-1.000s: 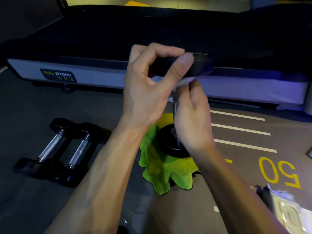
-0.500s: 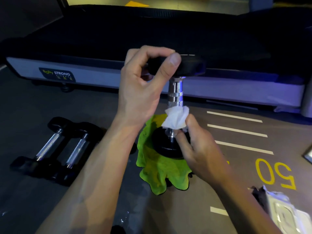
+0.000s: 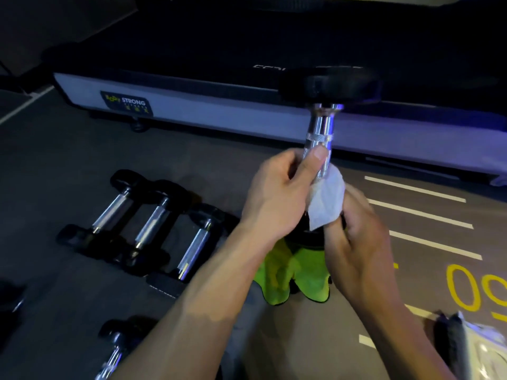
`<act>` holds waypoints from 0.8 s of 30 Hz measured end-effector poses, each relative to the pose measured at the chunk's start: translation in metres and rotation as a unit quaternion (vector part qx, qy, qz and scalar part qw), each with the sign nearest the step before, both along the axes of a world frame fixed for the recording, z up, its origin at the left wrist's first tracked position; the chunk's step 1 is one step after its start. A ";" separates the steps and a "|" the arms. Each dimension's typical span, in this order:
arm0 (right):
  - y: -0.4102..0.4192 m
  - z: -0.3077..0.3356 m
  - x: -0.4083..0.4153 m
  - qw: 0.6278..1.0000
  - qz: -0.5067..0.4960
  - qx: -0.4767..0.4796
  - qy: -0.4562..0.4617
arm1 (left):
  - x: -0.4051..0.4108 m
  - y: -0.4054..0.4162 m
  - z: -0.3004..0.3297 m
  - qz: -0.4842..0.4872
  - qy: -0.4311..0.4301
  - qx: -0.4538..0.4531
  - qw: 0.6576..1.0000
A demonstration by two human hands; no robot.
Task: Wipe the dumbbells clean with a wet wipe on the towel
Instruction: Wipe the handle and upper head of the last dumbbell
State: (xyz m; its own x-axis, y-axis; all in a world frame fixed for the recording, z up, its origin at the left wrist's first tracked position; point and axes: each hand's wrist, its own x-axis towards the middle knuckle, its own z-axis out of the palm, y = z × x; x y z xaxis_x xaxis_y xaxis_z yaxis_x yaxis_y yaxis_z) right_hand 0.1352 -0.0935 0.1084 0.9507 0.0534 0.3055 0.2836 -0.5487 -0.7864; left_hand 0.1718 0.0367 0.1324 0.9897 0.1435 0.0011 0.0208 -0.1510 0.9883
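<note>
The upright dumbbell (image 3: 319, 138) has black heads and a chrome handle with a knurled band; the wet wipe (image 3: 327, 200) is white; the towel (image 3: 296, 281) is lime green; the floor (image 3: 82, 165) is grey with white stripes and yellow numerals.

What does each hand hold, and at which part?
Left hand grips the upright dumbbell by its chrome handle. Right hand pinches the wet wipe at its lower edge.

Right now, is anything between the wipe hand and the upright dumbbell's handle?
Nothing visible. The right hand holds the wet wipe right beside the chrome handle; the left hand grips that handle beside the wipe. The dumbbell stands on the green towel.
</note>
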 end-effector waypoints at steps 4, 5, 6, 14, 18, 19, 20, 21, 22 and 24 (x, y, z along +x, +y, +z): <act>0.010 0.003 -0.008 0.997 -0.024 0.068 0.017 | -0.012 0.008 0.007 0.016 0.025 -0.112 0.993; 0.012 0.004 -0.012 0.998 -0.010 0.059 0.003 | -0.018 0.013 0.007 0.022 0.030 -0.143 0.989; 0.014 0.006 -0.017 0.999 0.014 0.044 -0.020 | -0.025 0.021 0.006 0.026 0.028 -0.160 0.986; 0.075 -0.009 -0.054 0.982 0.180 0.051 0.031 | -0.110 0.149 -0.022 0.072 0.075 -0.056 0.993; 0.122 -0.041 -0.075 0.941 0.289 -0.033 0.171 | -0.177 0.226 -0.074 0.115 0.143 0.209 0.960; 0.132 -0.047 -0.079 0.930 0.315 -0.041 0.185 | -0.193 0.243 -0.084 0.117 0.176 0.285 0.935; 0.140 -0.051 -0.083 0.920 0.336 -0.044 0.198 | -0.207 0.260 -0.094 0.120 0.212 0.341 0.908; 0.147 -0.055 -0.084 0.909 0.353 -0.042 0.217 | -0.220 0.275 -0.102 0.122 0.244 0.385 0.882; 0.153 -0.062 -0.085 0.898 0.368 -0.040 0.239 | -0.230 0.289 -0.110 0.117 0.274 0.425 0.855; 0.165 -0.073 -0.083 0.868 0.393 -0.036 0.301 | -0.245 0.312 -0.126 0.097 0.325 0.486 0.806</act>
State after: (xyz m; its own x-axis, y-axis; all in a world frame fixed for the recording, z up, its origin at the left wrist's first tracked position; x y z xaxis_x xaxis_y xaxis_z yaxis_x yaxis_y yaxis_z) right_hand 0.0517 0.0712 0.0352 0.5986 0.7559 -0.2652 0.1422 -0.4261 -0.8934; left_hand -0.0734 0.3490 0.0068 0.7854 0.5392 -0.3039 0.6026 -0.7783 0.1765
